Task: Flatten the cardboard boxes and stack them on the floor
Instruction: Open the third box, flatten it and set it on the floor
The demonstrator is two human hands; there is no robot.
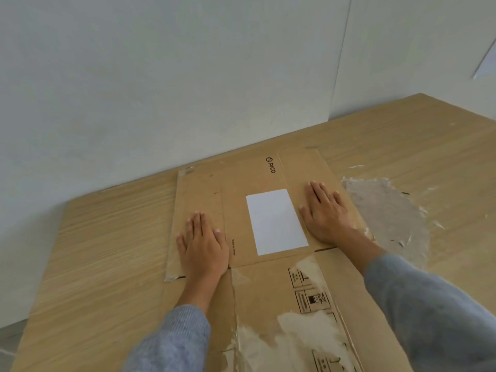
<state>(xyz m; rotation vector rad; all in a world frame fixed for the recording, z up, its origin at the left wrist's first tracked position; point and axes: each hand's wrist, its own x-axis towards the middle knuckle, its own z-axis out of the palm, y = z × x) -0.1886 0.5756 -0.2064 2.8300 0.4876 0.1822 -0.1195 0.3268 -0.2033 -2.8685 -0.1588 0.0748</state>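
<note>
A brown cardboard box (249,178) lies flattened on the wood-patterned floor, with a white label (276,221) in its middle and the print "PICO" near the far edge. My left hand (202,245) presses palm down on the box's left flap, fingers spread. On the right flap, beside the label, my right hand (326,212) lies flat in the same way. Neither hand grips anything. A second flat cardboard panel (271,299) with torn patches and printed handling symbols reaches toward me under my arms.
A pale wall (161,89) rises just behind the box's far edge. To the right of the box the floor (94,237) has a rough grey worn patch (386,210) with flaking edges. Grey sleeves cover both of my forearms.
</note>
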